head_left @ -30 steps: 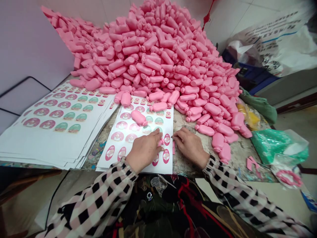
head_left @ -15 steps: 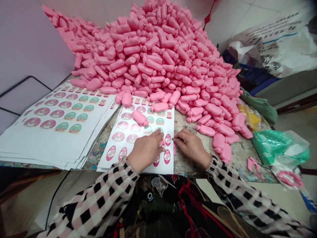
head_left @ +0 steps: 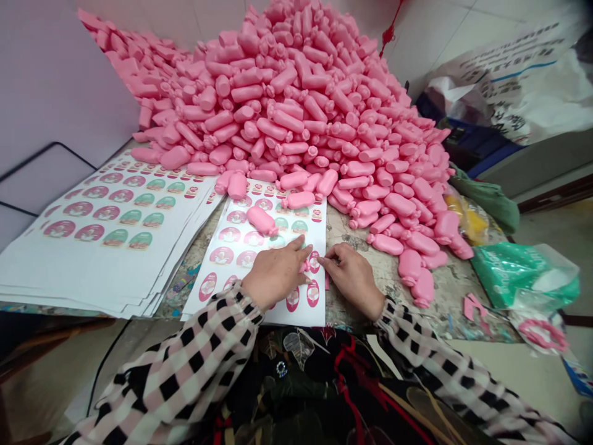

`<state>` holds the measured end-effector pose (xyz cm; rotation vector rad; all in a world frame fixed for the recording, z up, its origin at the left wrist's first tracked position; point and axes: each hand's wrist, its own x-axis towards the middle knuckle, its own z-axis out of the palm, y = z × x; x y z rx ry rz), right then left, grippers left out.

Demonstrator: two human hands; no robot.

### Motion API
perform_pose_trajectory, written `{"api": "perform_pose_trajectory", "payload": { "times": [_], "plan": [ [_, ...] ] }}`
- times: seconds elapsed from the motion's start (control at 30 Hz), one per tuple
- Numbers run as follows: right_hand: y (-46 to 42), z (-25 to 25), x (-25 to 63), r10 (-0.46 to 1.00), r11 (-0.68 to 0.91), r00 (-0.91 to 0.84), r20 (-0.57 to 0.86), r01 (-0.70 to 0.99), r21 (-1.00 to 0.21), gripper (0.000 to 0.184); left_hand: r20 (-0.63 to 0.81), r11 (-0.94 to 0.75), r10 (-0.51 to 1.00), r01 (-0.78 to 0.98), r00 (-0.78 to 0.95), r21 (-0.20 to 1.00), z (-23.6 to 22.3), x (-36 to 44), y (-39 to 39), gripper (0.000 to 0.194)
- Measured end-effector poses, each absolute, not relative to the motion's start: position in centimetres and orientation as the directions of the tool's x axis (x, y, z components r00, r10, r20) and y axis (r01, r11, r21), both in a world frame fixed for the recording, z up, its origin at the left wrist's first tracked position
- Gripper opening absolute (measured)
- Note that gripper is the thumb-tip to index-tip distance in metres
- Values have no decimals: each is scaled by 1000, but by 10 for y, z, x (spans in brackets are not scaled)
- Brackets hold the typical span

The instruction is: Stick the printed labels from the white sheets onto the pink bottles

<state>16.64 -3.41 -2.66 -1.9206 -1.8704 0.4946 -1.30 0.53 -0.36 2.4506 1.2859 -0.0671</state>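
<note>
My left hand lies over a sticker sheet, its fingers curved round a small pink bottle. Only the knobbed end of that bottle shows; the rest is hidden under the palm. At the sheet's right edge, my right hand pinches at the rim of an oval pink sticker. Whether the sticker is lifted there I cannot tell. Below it sits another oval sticker. A loose pink bottle lies on the sheet beyond my left hand.
A large heap of pink bottles covers the back of the table. Stacked sticker sheets lie at the left. On the right are a green plastic packet, pink scraps and a blue crate with white bags.
My right hand has shifted slightly left, its fingertips now at the oval sticker's edge. My left hand has moved a little right, with its fingers spread slightly more over the pink bottle.
</note>
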Motion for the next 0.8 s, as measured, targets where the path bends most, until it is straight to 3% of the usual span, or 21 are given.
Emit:
{"api": "perform_pose_trajectory", "payload": {
  "times": [0.17, 0.23, 0.47, 0.6, 0.7, 0.77, 0.8],
  "plan": [
    [-41, -27, 159, 989, 32, 31, 146, 912, -408, 24, -253, -499, 781, 814, 571, 297, 0, -11, 12, 67],
    [-45, -28, 157, 982, 56, 26, 188, 908, -416, 25, -252, -495, 781, 812, 571, 308, 0, -11, 12, 67],
    [-52, -33, 160, 940, 52, 237, 246, 614, -788, 22, -212, -496, 785, 796, 582, 348, -2, -13, 11, 68],
    [-45, -27, 167, 911, 9, 360, 200, 469, -883, 22, -159, -406, 818, 751, 553, 520, -3, -17, 8, 62],
    [-41, -18, 167, 930, -9, 345, 126, 364, -931, 23, -119, -135, 909, 551, 400, 823, -2, -21, 1, 52],
    [-41, -10, 161, 945, -4, 312, 98, 308, -951, 23, -223, 159, 919, 212, 325, 964, 1, -22, -4, 53],
    [-41, -6, 157, 953, 6, 289, 95, 293, -956, 23, -290, 302, 899, 15, 329, 953, 4, -22, -6, 54]
  ]
}}
